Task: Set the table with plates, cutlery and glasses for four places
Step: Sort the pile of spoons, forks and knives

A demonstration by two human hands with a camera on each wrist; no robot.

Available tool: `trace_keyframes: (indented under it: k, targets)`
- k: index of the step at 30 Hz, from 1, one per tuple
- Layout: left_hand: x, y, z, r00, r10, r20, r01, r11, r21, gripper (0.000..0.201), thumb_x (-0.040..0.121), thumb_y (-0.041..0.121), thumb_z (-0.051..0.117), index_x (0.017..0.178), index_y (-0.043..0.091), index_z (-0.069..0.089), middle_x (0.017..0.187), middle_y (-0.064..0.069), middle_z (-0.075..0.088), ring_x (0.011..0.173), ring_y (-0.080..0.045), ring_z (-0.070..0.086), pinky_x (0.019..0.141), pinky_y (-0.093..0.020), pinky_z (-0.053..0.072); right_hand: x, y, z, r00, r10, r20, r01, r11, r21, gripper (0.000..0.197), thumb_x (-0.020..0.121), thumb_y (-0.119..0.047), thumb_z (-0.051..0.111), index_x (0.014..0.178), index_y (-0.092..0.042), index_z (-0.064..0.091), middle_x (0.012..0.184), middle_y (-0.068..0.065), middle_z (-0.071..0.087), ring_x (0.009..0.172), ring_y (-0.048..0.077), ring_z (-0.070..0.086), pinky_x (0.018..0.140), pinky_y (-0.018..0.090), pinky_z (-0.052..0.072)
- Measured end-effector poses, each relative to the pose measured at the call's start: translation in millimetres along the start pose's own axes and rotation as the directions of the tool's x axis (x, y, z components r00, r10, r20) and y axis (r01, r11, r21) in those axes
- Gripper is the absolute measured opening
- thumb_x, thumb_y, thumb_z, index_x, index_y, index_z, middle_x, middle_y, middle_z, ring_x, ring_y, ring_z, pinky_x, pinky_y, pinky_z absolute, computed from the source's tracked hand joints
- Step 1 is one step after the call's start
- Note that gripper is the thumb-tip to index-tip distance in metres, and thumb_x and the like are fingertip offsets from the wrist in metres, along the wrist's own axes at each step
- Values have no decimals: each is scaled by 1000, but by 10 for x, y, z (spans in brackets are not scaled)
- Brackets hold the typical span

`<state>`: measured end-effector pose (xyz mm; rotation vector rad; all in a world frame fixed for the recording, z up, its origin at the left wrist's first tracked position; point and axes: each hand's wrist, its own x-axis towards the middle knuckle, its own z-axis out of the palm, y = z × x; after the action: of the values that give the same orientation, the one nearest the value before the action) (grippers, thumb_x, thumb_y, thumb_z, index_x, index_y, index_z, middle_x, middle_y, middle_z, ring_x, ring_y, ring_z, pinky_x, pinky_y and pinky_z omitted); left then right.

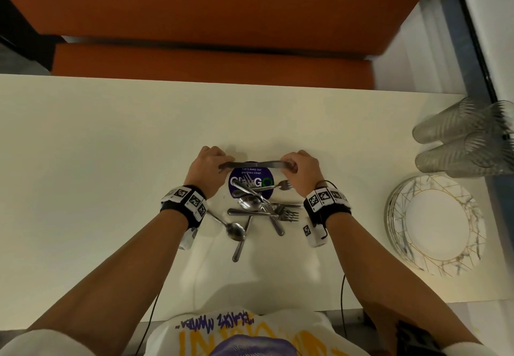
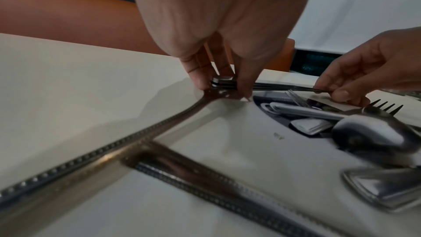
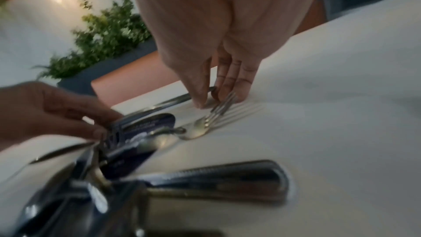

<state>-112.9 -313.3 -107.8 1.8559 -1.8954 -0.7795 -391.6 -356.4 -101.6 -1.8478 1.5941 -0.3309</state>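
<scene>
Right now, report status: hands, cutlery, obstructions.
Left hand and right hand pinch opposite ends of a knife bundle. Loose cutlery pile below. Plates and glasses unplaced, far right. Nothing obstructing.

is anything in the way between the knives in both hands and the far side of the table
Nothing visible. Both the left hand and the right hand pinch the knives, and the table beyond them is bare to its far edge.

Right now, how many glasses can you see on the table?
4, clustered at the table's far right edge: two behind, two in front, just beyond the plates. More may be out of frame.
</scene>
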Motion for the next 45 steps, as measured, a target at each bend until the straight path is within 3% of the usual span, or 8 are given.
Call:
trace_keyframes:
  k: [10, 18, 24, 29, 33, 35, 38, 45]
  targets:
    - [49, 49, -5, 997, -73, -9, 73, 997, -9, 14, 91, 20, 77, 104, 18, 80, 103, -1, 66, 102, -16, 47, 84, -30, 43, 34, 16, 63, 999, -47, -5, 47, 997, -54, 18, 80, 1, 76, 96, -5, 72, 98, 8, 61, 87, 26, 61, 82, 42, 56]
    - [47, 41, 6, 996, -83, -22, 82, 996, -16, 13, 91, 18, 77, 103, 15, 79, 103, 1, 65, 101, -17, 46, 83, -26, 37, 38, -7, 44, 1000, -6, -8, 5, 997, -79, 14, 80, -4, 76, 93, -6, 71, 102, 6, 60, 93, 24, 58, 86, 38, 54]
    - [-31, 27, -89, 996, -88, -2, 88, 995, -53, 33, 90, 24, 78, 122, 16, 72, 114, -2, 63, 106, -15, 48, 91, -25, 38, -16, -81, -13, 1000, 16, -5, -17, 995, -100, 32, 85, -5, 69, 116, -11, 64, 113, 7, 55, 104, 23, 53, 90, 28, 47]
    - [-237, -28, -197, 979, -167, -119, 157, 984, -87, 30, 91, 20, 70, 120, 17, 66, 112, -1, 62, 108, -23, 54, 96, -38, 49, -116, -278, 21, 993, -72, -91, 65, 995, -80, 20, 88, -6, 60, 101, -17, 69, 95, -2, 60, 95, 17, 52, 82, 28, 47]
    - [-469, -109, -208, 955, -247, -163, 243, 969, -43, 33, 87, 35, 77, 110, 16, 64, 98, 1, 62, 97, -23, 56, 86, -40, 50, -255, -466, 167, 991, -133, -11, 133, 991, -5, 18, 85, -5, 63, 96, -16, 72, 89, -3, 63, 88, 14, 55, 74, 10, 39]
    - [-592, -132, -195, 954, -275, -122, 276, 961, -6, 46, 83, 47, 81, 111, 15, 64, 99, 1, 62, 96, -21, 53, 85, -38, 48, -339, -537, 255, 989, -145, 38, 144, 989, 17, 15, 85, -9, 67, 96, -19, 72, 86, -5, 63, 84, 12, 56, 76, 18, 46]
    - [-755, -181, -152, 949, -304, -82, 308, 950, 40, 45, 82, 41, 83, 114, 13, 66, 104, -5, 64, 101, -27, 54, 88, -43, 50, -457, -591, 371, 984, -112, 141, 122, 991, -60, 15, 84, -27, 71, 99, -25, 68, 92, -8, 62, 91, 14, 58, 84, 36, 54]
    - [-947, -247, -97, 942, -323, -88, 321, 946, -39, 11, 90, 11, 74, 101, 7, 72, 97, -11, 65, 98, -32, 53, 86, -47, 50, -744, -499, 490, 979, -81, 187, 107, 985, -135, 24, 83, -27, 76, 104, -24, 65, 99, -7, 54, 97, 16, 47, 91, 37, 48]
